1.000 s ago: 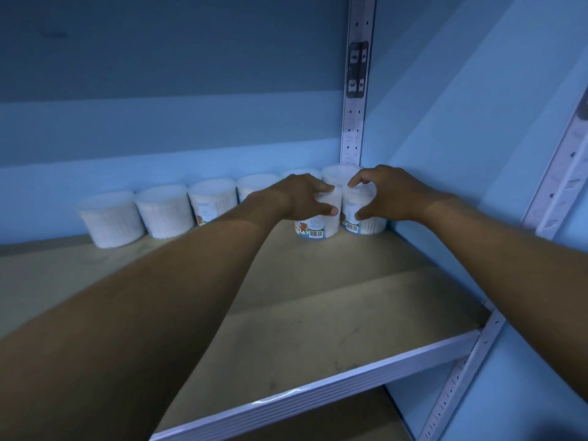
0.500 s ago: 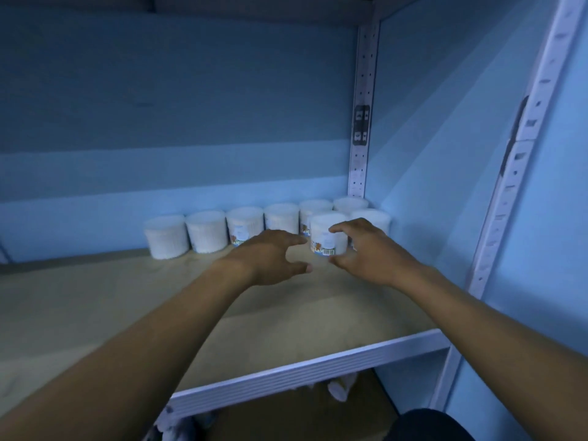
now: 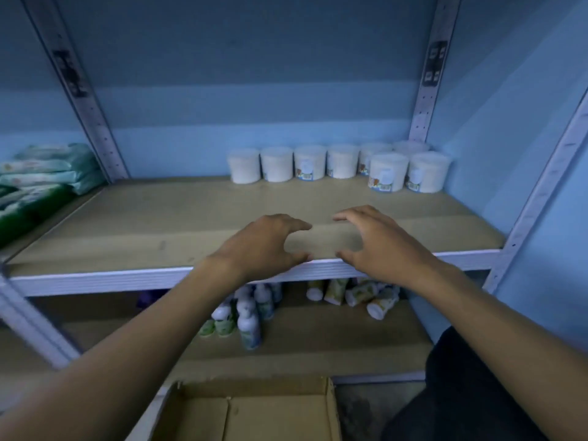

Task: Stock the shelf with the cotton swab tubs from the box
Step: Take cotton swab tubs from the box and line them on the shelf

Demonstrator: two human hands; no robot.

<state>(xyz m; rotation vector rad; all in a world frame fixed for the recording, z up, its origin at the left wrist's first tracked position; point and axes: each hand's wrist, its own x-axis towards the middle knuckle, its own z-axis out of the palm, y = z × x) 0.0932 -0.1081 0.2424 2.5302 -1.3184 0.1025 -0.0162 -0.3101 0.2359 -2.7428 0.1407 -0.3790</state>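
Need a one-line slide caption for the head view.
Both hands, left and right, empty above the shelf; eight cotton swab tubs at its back right.

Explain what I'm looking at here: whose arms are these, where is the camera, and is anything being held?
This is no machine. A person wears a camera on the head, looking forward and down, so the two bare arms reaching in are their own. The left hand and right hand hover over the front edge of the shelf, fingers loosely spread, holding nothing. At the back right of that shelf stand eight white cotton swab tubs: six in a row against the wall, two in front. Soft packs lie at the far left. Small bottles sit on the shelf below, and an open cardboard box is at the bottom.
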